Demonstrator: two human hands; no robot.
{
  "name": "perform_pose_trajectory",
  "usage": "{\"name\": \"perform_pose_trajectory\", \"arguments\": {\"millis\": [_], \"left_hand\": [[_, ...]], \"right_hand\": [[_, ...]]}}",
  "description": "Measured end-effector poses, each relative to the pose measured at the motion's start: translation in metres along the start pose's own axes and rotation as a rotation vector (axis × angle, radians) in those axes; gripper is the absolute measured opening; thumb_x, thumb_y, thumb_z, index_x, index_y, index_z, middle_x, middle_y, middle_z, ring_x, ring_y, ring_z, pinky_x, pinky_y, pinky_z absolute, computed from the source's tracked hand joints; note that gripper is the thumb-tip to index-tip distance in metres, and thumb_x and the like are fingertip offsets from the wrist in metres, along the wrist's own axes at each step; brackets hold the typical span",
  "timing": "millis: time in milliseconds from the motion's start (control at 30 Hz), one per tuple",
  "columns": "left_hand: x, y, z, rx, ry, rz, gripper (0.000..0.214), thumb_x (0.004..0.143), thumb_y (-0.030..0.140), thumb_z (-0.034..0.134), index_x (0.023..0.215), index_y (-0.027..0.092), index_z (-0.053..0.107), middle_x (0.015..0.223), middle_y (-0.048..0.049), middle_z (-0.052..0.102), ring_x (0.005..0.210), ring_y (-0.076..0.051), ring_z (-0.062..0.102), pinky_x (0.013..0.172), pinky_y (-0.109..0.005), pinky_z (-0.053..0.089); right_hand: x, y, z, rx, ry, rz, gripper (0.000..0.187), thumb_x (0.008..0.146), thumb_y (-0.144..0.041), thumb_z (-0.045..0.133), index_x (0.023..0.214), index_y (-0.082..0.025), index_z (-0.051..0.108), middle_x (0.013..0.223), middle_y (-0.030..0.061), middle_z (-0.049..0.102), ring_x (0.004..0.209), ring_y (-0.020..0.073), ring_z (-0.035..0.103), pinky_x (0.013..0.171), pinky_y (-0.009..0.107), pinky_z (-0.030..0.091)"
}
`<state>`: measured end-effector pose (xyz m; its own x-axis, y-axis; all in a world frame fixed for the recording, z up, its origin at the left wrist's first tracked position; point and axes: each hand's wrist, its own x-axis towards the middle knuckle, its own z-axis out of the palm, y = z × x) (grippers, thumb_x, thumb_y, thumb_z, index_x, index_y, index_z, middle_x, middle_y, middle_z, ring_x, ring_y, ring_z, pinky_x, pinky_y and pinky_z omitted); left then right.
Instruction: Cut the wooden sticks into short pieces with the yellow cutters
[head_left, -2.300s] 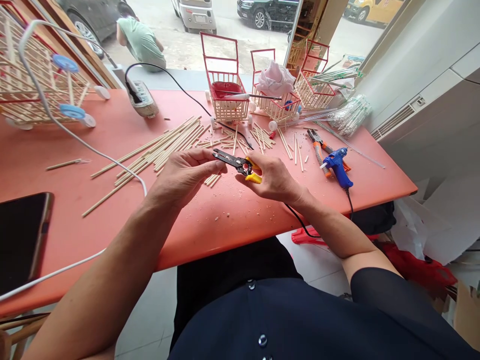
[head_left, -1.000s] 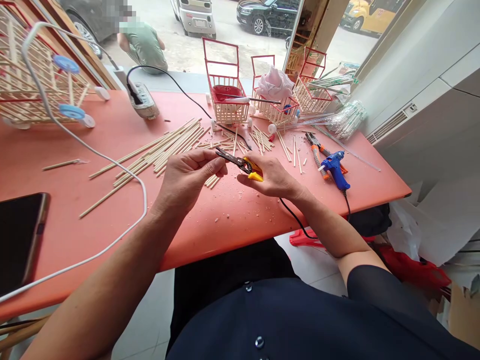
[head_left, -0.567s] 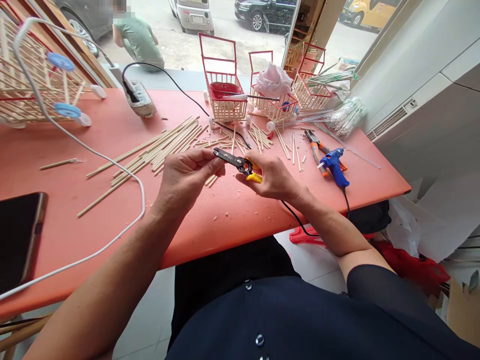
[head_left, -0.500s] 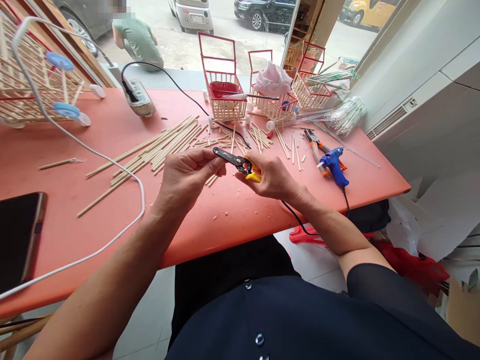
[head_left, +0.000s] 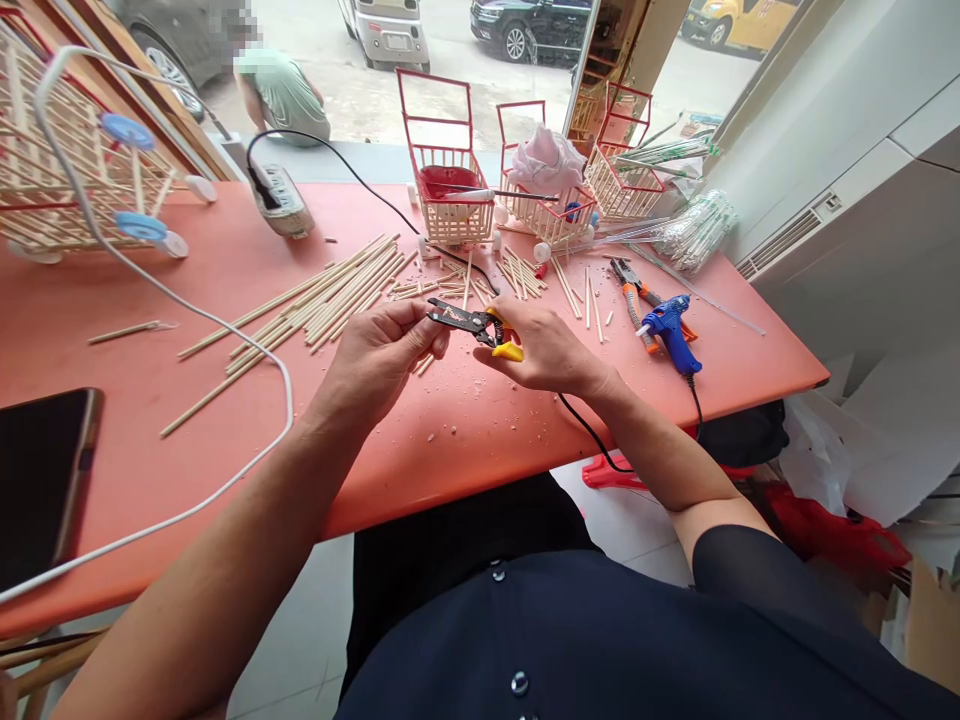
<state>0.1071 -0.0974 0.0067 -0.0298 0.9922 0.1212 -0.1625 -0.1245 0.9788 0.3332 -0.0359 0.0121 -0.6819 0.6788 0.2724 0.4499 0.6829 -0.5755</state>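
Note:
My right hand (head_left: pixel 551 348) is closed round the yellow handles of a pair of wire strippers (head_left: pixel 469 320), whose black jaws point left and stand slightly apart. At the jaw tips, my left hand (head_left: pixel 390 345) is closed in a pinch; what lies between its fingers is too small or hidden to make out. Beneath and behind both hands, short cut wooden sticks (head_left: pixel 521 272) and crumbs lie on the pink table (head_left: pixel 450 440). A bundle of longer wooden sticks (head_left: pixel 337 295) spreads out behind my left hand.
Small stick-built carts (head_left: pixel 454 225) with red rims stand at the back. A blue glue gun (head_left: pixel 671 335) and orange-handled pliers (head_left: pixel 626 285) lie at right. A white cable (head_left: pixel 281 400) loops across the left, by a phone (head_left: pixel 45 480). A power strip (head_left: pixel 281 205) sits behind.
The jaws of the wire strippers have opened a little. Both hands stay in nearly the same place. The whole view has shifted slightly.

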Motion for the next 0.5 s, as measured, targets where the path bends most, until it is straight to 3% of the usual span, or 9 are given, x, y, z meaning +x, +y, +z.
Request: {"name": "perform_pose_trajectory", "arguments": {"millis": [500], "left_hand": [[-0.0011,-0.0020,0.0004,-0.086,-0.075,0.069,0.050,0.077,0.065,0.106,0.078,0.022,0.081,0.064,0.0001,0.059,0.061,-0.014,0.049,0.058,-0.031,0.039]], "right_hand": [[-0.0058,-0.0045,0.0009,0.013,0.037,0.004,0.050,0.100,-0.073,0.064,0.102,-0.024,0.052,0.087,0.0010,0.057,0.077,0.0172,0.044,0.074,0.032,0.031]]}}
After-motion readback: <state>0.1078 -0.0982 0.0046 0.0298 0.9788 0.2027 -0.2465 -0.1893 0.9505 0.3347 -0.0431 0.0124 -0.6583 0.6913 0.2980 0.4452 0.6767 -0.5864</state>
